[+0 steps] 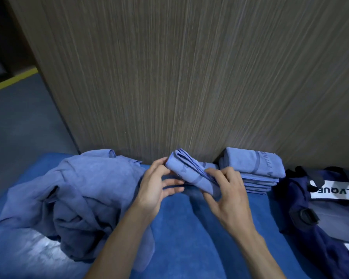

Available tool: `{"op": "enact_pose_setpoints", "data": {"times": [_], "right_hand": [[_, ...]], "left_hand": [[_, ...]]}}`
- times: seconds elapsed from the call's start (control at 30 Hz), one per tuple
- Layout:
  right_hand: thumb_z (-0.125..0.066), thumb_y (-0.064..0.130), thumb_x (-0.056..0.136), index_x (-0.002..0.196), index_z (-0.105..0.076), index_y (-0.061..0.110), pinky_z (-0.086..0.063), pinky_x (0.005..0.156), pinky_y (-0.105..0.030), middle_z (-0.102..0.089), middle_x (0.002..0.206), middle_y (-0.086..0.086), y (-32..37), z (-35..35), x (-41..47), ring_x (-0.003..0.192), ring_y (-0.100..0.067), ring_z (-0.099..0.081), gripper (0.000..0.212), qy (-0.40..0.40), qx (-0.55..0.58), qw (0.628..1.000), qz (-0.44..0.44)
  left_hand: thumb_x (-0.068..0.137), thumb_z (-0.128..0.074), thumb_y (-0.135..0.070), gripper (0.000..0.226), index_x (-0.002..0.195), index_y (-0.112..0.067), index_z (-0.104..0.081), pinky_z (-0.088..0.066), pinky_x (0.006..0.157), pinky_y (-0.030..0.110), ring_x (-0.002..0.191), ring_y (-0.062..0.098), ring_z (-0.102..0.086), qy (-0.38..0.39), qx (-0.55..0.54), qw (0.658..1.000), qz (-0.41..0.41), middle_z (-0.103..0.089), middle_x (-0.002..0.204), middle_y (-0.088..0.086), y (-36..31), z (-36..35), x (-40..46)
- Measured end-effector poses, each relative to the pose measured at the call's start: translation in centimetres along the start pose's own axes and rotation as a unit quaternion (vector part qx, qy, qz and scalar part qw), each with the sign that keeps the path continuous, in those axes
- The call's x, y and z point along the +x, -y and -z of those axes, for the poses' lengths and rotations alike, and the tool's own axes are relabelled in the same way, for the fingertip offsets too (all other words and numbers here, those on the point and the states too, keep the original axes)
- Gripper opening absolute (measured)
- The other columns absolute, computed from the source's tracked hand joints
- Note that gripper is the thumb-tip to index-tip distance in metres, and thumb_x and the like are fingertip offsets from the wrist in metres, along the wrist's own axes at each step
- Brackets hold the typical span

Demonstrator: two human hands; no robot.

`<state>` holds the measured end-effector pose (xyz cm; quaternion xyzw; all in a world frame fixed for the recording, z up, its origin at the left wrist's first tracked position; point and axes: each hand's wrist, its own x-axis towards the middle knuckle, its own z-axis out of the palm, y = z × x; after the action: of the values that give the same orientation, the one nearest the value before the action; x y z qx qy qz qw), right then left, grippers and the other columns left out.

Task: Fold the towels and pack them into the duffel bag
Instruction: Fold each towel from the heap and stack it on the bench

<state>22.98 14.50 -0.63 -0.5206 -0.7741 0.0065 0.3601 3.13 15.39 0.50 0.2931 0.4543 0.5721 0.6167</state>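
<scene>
A small folded blue towel point(186, 170) is held tilted above the blue surface, between both hands. My left hand point(155, 186) grips its left end with thumb and fingers. My right hand point(224, 190) pinches its right lower end. To the right stands a stack of folded blue towels point(254, 170) with dark lettering, against the wooden panel. A heap of unfolded blue towels point(79, 198) lies to the left. The navy duffel bag point(320, 214) with a white label lies at the far right.
A blue padded surface point(189, 238) carries everything. A wood-grain panel point(189, 77) rises right behind the towels. At the left the floor point(18, 127) is grey with a yellow line.
</scene>
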Motion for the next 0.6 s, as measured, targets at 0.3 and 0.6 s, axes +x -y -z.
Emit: {"op": "enact_pose_setpoints", "data": {"times": [0.3,0.6], "right_hand": [[-0.079,0.0,0.062,0.106,-0.067,0.021,-0.038,0.075,-0.038,-0.052,0.097,0.001,1.6,-0.6,-0.5,0.088,-0.026,-0.05,0.05,-0.033,-0.109,0.993,0.031],[-0.079,0.018,0.06,0.106,-0.06,0.023,-0.032,0.079,-0.036,-0.049,0.097,0.003,2.3,-1.5,-1.1,0.09,-0.025,-0.049,0.05,0.009,-0.12,0.992,0.035]], "left_hand": [[0.094,-0.061,-0.03,0.038,0.129,-0.015,-0.059,-0.06,0.085,0.045,0.098,0.03,-0.073,0.019,-0.007,0.999,0.027,-0.073,0.116,0.013,-0.1,0.1,-0.3],[0.09,-0.074,-0.029,0.032,0.117,-0.021,-0.058,-0.061,0.074,0.036,0.095,0.023,-0.074,-0.049,0.071,0.996,-0.002,-0.073,0.111,0.009,0.4,0.1,-0.2]]}}
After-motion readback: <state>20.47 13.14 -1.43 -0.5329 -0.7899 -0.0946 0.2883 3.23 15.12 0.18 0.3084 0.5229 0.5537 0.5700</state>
